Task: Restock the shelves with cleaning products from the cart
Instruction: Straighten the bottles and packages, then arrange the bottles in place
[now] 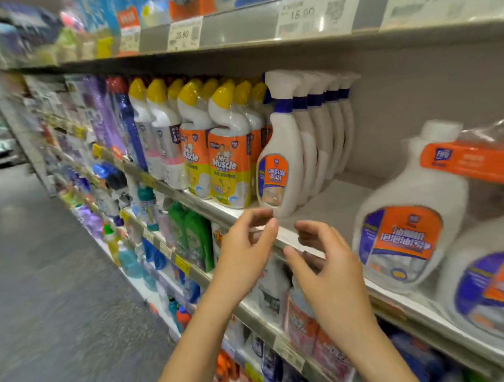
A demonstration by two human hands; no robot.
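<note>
shelf (342, 200) holds a spray bottle (284, 172) just above left hand (245, 257) and right hand (332, 271), both loosely spread.

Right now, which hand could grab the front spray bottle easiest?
Probably the left hand: its fingers are almost at the base of the spray bottle. The right hand is empty too, but farther along the shelf.

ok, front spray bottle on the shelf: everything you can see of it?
The spray bottle looks like white plastic, with a white trigger head, a dark blue collar and an orange-and-blue label. It stands on its base at the front edge of the shelf, heading a row of identical bottles, beside the yellow-capped bottles. The left hand is just below its base; contact is unclear.
</note>
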